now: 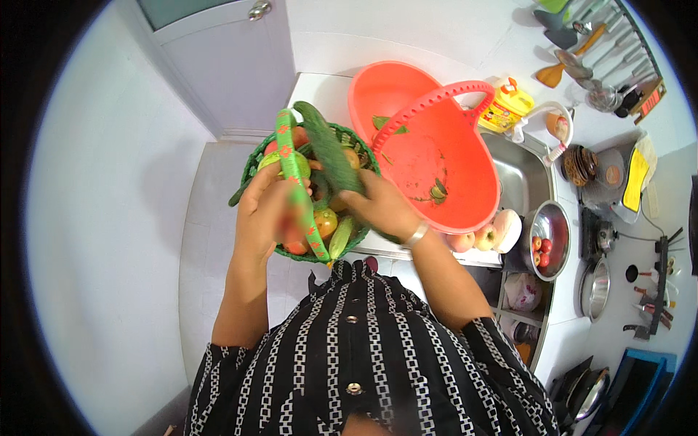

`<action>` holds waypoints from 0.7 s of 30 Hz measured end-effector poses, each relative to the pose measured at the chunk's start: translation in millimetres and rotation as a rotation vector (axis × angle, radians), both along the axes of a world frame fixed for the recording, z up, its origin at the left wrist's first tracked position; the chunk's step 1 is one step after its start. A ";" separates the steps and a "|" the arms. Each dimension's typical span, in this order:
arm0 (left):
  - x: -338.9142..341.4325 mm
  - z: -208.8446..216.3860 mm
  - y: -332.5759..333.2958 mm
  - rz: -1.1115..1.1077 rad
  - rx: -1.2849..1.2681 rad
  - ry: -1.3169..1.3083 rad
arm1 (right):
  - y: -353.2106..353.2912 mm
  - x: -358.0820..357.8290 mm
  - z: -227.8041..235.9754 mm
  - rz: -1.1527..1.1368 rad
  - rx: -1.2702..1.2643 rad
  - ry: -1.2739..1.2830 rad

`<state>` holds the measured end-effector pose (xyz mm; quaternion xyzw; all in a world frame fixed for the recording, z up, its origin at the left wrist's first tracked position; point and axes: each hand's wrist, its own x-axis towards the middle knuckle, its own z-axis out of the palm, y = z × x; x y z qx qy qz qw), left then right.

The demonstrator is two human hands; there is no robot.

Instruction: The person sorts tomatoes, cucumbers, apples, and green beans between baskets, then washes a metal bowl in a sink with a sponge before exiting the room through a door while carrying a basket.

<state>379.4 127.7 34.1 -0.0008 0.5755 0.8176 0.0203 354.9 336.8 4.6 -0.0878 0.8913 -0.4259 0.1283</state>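
A long dark-green cucumber (pixel 329 151) slants over a green woven basket (pixel 251 171), my right hand (pixel 384 209) closed round its lower end. My left hand (pixel 263 211) reaches in at the left side of the basket, beside its green handle (pixel 286 149) with a red flower pattern. Motion smears part of that hand, and the handle covers some of its fingers, so its hold is unclear. Inside the basket are several fruits and vegetables, among them a yellow-orange round fruit (pixel 325 221) and a pale green ridged vegetable (pixel 340 238).
Right of the basket, a large red plastic basket (pixel 465 178) with an arched handle holds leafy scraps. Beyond it are a steel sink (pixel 520 171) and a yellow jug (pixel 507 107). Apples (pixel 486 237) lie along the counter's near edge; a steel bowl (pixel 556 265) holds red fruits.
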 end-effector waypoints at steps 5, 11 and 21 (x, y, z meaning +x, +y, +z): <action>6.0 -15.8 -11.8 -0.016 -0.056 -0.032 | -25.5 -6.1 -22.6 -0.019 0.257 0.185; -3.5 -19.9 -17.9 0.112 -0.095 0.062 | 78.3 59.7 -22.3 -0.230 -0.095 0.434; 43.1 32.7 87.1 -0.182 -0.499 0.676 | 284.5 167.4 -119.3 -1.080 0.219 0.112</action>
